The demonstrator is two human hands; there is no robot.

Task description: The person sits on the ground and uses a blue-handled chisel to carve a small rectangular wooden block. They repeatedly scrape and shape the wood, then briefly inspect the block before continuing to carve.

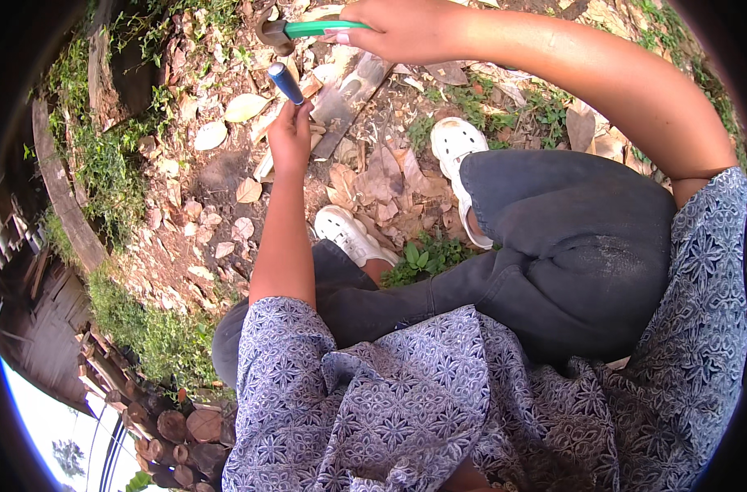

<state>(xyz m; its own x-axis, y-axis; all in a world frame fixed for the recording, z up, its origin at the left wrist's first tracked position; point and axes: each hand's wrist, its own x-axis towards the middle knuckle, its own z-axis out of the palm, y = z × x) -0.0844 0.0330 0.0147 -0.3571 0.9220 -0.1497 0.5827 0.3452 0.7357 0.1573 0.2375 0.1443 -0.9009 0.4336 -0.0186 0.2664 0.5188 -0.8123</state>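
My right hand (394,31) is closed around the green handle of a hammer (312,29). The hammer's rusty brown head hangs a little above and to the left of a blue handle with a pale end cap. That handle belongs to a chisel-like tool (285,84), gripped in my left hand (290,138); its lower end is hidden by my fingers. Just beyond and beside my left hand, a grey-brown wooden board (353,105) lies slanting on the ground. Pale wood strips and chips lie around it.
Dry leaves (244,107) litter the soil. My feet wear white clogs (349,234), and a small green plant (422,258) grows between them. To the left are a curved plank (66,184), a post (107,78) and grass. Stacked logs (172,426) stand at the lower left.
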